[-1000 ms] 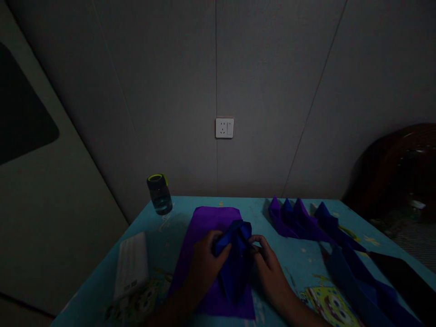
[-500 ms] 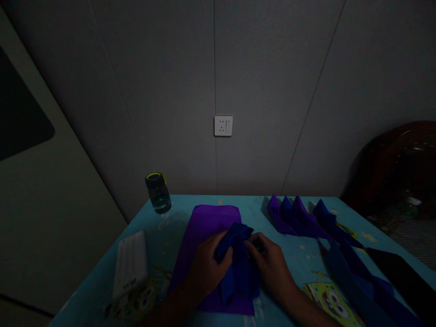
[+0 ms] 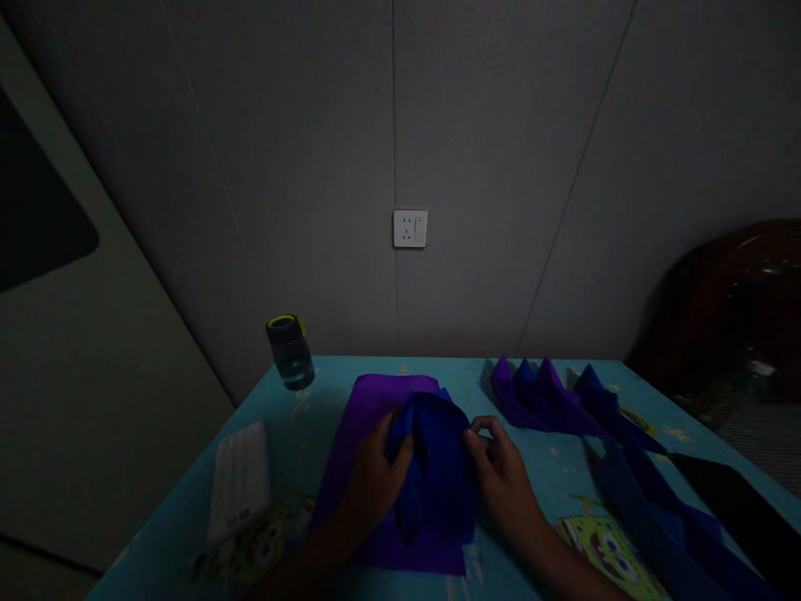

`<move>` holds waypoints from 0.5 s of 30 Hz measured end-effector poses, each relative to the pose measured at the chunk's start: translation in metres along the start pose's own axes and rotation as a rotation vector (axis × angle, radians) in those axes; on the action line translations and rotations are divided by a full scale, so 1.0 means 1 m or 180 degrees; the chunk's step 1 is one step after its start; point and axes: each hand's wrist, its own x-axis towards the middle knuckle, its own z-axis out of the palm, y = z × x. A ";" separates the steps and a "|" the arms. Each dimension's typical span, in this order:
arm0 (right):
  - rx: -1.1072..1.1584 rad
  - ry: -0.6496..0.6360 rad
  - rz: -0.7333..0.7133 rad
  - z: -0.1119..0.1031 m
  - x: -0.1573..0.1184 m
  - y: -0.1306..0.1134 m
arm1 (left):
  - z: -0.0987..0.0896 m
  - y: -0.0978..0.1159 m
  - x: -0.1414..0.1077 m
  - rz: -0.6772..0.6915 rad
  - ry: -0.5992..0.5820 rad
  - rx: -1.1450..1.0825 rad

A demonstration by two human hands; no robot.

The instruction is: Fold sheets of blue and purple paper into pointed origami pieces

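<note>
chg: blue paper (image 3: 447, 455) opened wider vs prev | L hand (image 3: 379, 467) fingers gripping it, R hand (image 3: 501, 467) fingers pinching R edge | prob. mid-fold, unfin.

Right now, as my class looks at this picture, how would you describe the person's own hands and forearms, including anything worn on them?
The left hand and right hand are ungloved, with no ring or watch visible. No sleeve shows on the right forearm; the left forearm fades into shadow, so fine details there cannot be made out.
</note>
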 end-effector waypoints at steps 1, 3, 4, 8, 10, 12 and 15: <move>0.0247 0.0058 0.0136 -0.001 0.002 -0.001 | 0.000 0.002 0.000 -0.0032 -0.0024 -0.0128; 0.0612 0.0221 0.0371 -0.004 0.006 -0.005 | -0.001 0.006 0.000 -0.0116 -0.0071 -0.0343; 0.0733 0.0329 0.0459 -0.006 0.008 -0.007 | -0.002 0.008 0.001 -0.0164 -0.0087 -0.0423; 0.1042 0.0622 0.0703 -0.011 0.015 -0.011 | -0.006 0.007 0.005 -0.0362 -0.0081 -0.0764; 0.1134 0.0629 0.0798 -0.014 0.018 -0.010 | -0.008 0.004 0.006 -0.0479 -0.0028 -0.0977; 0.1201 0.0578 0.0866 -0.017 0.020 -0.009 | -0.009 0.000 0.007 -0.0685 0.0108 -0.1207; 0.1317 0.0480 0.0938 -0.020 0.022 -0.007 | -0.010 -0.002 0.007 -0.0923 0.0318 -0.1626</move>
